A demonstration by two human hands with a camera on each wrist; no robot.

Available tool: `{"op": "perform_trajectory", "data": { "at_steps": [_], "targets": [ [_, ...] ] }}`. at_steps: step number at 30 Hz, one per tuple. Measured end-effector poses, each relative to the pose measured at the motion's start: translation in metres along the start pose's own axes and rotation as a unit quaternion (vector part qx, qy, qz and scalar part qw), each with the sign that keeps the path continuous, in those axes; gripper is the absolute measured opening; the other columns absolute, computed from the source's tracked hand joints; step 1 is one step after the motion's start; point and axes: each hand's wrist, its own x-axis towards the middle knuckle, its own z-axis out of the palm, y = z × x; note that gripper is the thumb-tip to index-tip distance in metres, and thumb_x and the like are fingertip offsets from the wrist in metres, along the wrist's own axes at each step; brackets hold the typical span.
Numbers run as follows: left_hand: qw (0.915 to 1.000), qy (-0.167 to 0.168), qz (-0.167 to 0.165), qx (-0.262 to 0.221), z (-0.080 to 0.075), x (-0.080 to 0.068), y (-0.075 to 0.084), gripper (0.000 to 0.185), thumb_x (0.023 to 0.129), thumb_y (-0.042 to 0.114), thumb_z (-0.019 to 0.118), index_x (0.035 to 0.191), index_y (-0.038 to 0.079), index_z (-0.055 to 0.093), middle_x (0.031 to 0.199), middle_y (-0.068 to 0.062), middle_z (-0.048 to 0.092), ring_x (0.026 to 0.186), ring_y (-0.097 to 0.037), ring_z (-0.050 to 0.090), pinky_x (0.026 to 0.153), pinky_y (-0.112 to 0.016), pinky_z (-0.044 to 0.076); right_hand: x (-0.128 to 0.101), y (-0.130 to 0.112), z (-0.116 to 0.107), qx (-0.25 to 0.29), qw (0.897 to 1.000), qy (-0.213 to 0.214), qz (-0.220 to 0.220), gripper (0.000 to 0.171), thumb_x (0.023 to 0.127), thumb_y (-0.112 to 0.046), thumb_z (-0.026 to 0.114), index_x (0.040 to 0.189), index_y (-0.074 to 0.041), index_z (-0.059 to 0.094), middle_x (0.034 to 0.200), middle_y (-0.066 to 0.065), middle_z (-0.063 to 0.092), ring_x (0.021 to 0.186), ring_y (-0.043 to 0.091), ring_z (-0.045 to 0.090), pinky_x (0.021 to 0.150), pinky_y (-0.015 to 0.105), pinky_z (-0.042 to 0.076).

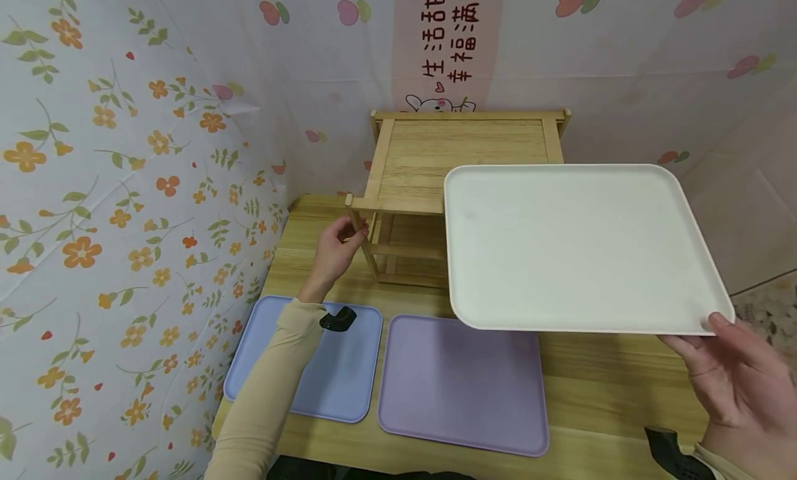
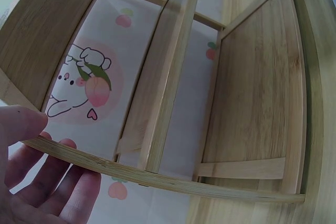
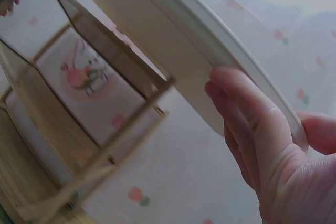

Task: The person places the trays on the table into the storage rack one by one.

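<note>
**White tray held up at the wooden rack, left hand on the rack's corner post**

- Right hand [image 1: 737, 380]: grip closed on the near right corner of the white tray [image 1: 573, 248]. Thumb on top of the rim, fingers [image 3: 247, 124] curled underneath. The right wrist view shows the same pinch on the rim.
- White tray: in the air, tilted, above the tabletop [image 1: 610, 390]. Its far left part overlaps the front right of the wooden rack [image 1: 461, 162] in the head view; contact with the rack can't be told.
- Left hand [image 1: 336, 252]: fingers curled round the rack's front left post, thumb near the post top. The left wrist view shows the thumb over a curved wooden rail and the fingers [image 2: 68, 182] under it.
- Wooden rack: stands at the far end of the tabletop, against the patterned wall covering.
- On the tabletop near the person: blue tray [image 1: 349, 376] on the left, purple tray [image 1: 463, 383] just beside it on the right, both lying flat. The left forearm crosses over the blue tray.
</note>
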Motion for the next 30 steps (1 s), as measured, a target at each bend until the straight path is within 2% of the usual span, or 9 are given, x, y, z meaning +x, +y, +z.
{"op": "perform_trajectory", "data": {
  "at_steps": [5, 11, 18, 21, 25, 28, 30],
  "targets": [
    [1.0000, 0.003, -0.007, -0.001, 0.000, 0.000, 0.000, 0.031, 0.093, 0.011, 0.062, 0.119, -0.007, 0.060, 0.119, -0.026, 0.063, 0.104, -0.025, 0.061, 0.083, -0.021, 0.050, 0.016, 0.016, 0.004, -0.009, 1.000, -0.004, 0.006, 0.056, 0.101, -0.006, -0.002, 0.156, -0.011, 0.012, 0.158, 0.017, 0.022, 0.142, 0.042, 0.025, 0.108, 0.055, 0.027],
    [1.0000, 0.004, -0.005, 0.003, 0.000, 0.000, 0.000, 0.027, 0.093, 0.012, 0.062, 0.117, -0.002, 0.063, 0.118, -0.023, 0.065, 0.103, -0.022, 0.061, 0.082, -0.020, 0.050, 0.034, 0.034, 0.012, -0.019, 1.000, -0.018, 0.016, 0.057, 0.100, -0.002, -0.002, 0.156, -0.008, 0.009, 0.160, 0.017, 0.019, 0.143, 0.042, 0.023, 0.108, 0.057, 0.028],
    [0.9999, -0.005, -0.014, -0.006, -0.001, -0.013, 0.033, 0.028, 0.094, 0.003, 0.058, 0.118, -0.010, 0.060, 0.121, -0.029, 0.062, 0.105, -0.026, 0.060, 0.080, -0.014, 0.047, 0.051, 0.056, 0.019, -0.016, 0.999, -0.033, 0.024, 0.056, 0.100, -0.001, -0.002, 0.155, -0.005, 0.007, 0.159, 0.019, 0.022, 0.142, 0.043, 0.026, 0.107, 0.058, 0.030],
    [0.9999, -0.006, -0.010, -0.004, -0.001, -0.013, 0.033, 0.029, 0.094, 0.003, 0.058, 0.119, -0.011, 0.060, 0.121, -0.029, 0.062, 0.105, -0.027, 0.060, 0.080, -0.014, 0.047, 0.059, 0.066, 0.020, -0.023, 0.999, -0.037, 0.025, 0.056, 0.100, 0.001, -0.001, 0.155, -0.004, 0.006, 0.158, 0.020, 0.022, 0.142, 0.043, 0.027, 0.106, 0.058, 0.030],
    [0.9999, -0.004, -0.011, -0.003, -0.001, -0.012, 0.031, 0.030, 0.093, 0.003, 0.058, 0.119, -0.012, 0.059, 0.120, -0.029, 0.062, 0.099, -0.017, 0.059, 0.079, -0.013, 0.047, 0.066, 0.078, 0.021, -0.032, 0.999, -0.028, 0.016, 0.055, 0.100, 0.005, 0.003, 0.154, -0.002, 0.008, 0.157, 0.020, 0.024, 0.140, 0.043, 0.030, 0.105, 0.058, 0.030],
    [1.0000, -0.002, -0.009, -0.002, -0.001, -0.007, 0.019, 0.029, 0.093, 0.004, 0.059, 0.118, -0.010, 0.060, 0.118, -0.028, 0.063, 0.094, -0.012, 0.057, 0.077, -0.013, 0.047, 0.071, 0.085, 0.023, -0.032, 0.999, -0.019, 0.011, 0.055, 0.100, 0.006, 0.005, 0.154, -0.001, 0.010, 0.157, 0.020, 0.026, 0.139, 0.044, 0.032, 0.104, 0.058, 0.031],
    [1.0000, 0.000, -0.004, -0.002, -0.001, -0.003, 0.010, 0.028, 0.093, 0.004, 0.059, 0.118, -0.009, 0.061, 0.117, -0.028, 0.063, 0.095, -0.015, 0.058, 0.077, -0.014, 0.047, 0.074, 0.088, 0.023, -0.034, 0.999, -0.016, 0.011, 0.055, 0.100, 0.006, 0.005, 0.154, -0.001, 0.011, 0.156, 0.020, 0.027, 0.139, 0.044, 0.033, 0.104, 0.058, 0.032]
  ]
}}
